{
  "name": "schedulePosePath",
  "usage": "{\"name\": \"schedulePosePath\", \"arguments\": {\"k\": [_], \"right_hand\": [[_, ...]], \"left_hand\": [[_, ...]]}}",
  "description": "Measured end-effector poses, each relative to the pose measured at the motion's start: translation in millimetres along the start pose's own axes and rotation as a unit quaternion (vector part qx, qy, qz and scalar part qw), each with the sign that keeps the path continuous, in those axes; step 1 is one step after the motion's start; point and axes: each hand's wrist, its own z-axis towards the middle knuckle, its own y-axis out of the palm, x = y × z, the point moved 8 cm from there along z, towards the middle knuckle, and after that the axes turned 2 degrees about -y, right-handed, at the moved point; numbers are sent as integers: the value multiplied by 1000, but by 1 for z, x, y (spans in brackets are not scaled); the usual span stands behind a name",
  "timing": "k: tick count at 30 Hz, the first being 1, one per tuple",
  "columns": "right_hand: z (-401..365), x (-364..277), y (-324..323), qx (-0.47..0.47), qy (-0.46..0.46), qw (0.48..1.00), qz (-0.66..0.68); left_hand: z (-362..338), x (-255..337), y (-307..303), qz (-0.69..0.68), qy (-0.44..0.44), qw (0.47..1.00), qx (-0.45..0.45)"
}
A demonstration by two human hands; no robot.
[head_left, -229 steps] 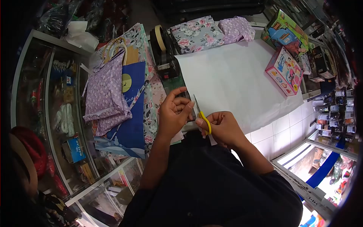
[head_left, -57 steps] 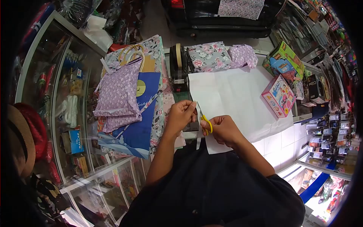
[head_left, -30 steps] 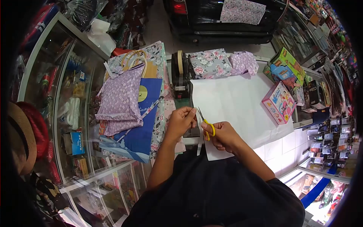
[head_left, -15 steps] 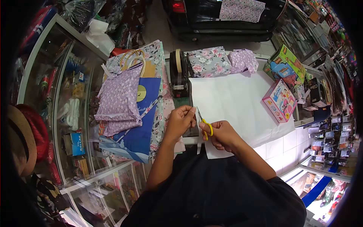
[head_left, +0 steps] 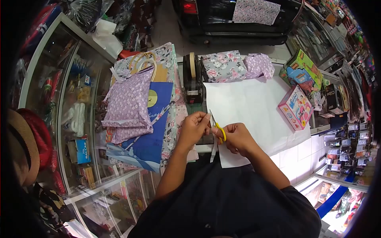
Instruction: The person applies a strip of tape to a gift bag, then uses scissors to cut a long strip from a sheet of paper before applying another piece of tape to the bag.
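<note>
A large sheet of white paper (head_left: 254, 107) lies spread in front of me. My right hand (head_left: 238, 139) grips yellow-handled scissors (head_left: 223, 134), with fingers in the loops. The blades point away from me along the paper's left edge. My left hand (head_left: 195, 130) is closed in a pinch on that edge, beside the blades. Below the hands hangs a narrow white paper strip (head_left: 214, 152); its upper end is hidden by my fingers. A boxed toy set (head_left: 295, 107), pink and white, rests on the paper's right side.
Left are a purple floral bag (head_left: 129, 103), a blue bag (head_left: 160, 119) and floral sheets (head_left: 168, 51). Beyond the paper stand a tape dispenser (head_left: 192, 75), a grey floral package (head_left: 224, 66) and a purple floral package (head_left: 258, 65). A green box (head_left: 305, 67) is at right.
The whole view has shifted slightly, with things appearing a little further right. My right hand has turned a little, and the scissors' blades still sit by the left fingertips.
</note>
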Motion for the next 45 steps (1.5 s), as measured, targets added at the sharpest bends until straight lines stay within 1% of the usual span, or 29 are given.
{"name": "schedulePosePath", "arguments": {"k": [9, 11, 13, 15, 17, 19, 23, 25, 31, 36, 38, 39, 40, 42, 43, 45], "right_hand": [[1, 4, 2, 8, 0, 1000, -2], [4, 7, 0, 10, -1, 1000, 3], [6, 8, 0, -13, -8, 1000, 17], [7, 10, -1, -12, -8, 1000, 15], [8, 12, -1, -12, -6, 1000, 13], [9, 12, 1, -27, -20, 998, 52], [7, 15, 6, -26, -14, 997, 65], [7, 16, 8, -29, -23, 995, 93], [13, 17, 3, -24, -40, 996, 72], [11, 16, 3, -26, -32, 998, 53], [14, 18, 3, -32, -31, 998, 52], [15, 20, 3, -34, -31, 997, 54], [16, 21, 3, -36, -32, 997, 56], [18, 23, 2, -34, -38, 997, 63], [18, 23, 2, -31, -44, 996, 70], [17, 22, 3, -32, -37, 997, 61]], "left_hand": [[1, -2, 0, 0, 12, 1000, 0], [4, -3, 1, 0, 24, 1000, -15], [2, 1, 2, 5, 18, 1000, -13], [3, 0, 2, 11, 11, 1000, -11], [4, -2, 2, 4, 28, 999, -13], [2, 0, 2, 4, 27, 1000, -12], [3, 1, 3, -3, 42, 999, -10], [3, 0, 2, -6, 39, 999, -8], [3, 1, 3, -12, 35, 999, -12], [3, -4, 3, -9, 37, 999, -7], [-5, 4, -2, 64, 106, 989, 85], [-10, 9, -4, 110, 127, 979, 111], [-16, 18, -1, 111, 127, 979, 112], [-31, 41, 4, 235, 121, 955, 138], [-34, 47, 5, 235, 120, 954, 139], [-35, 60, 3, 280, 138, 934, 173]]}}
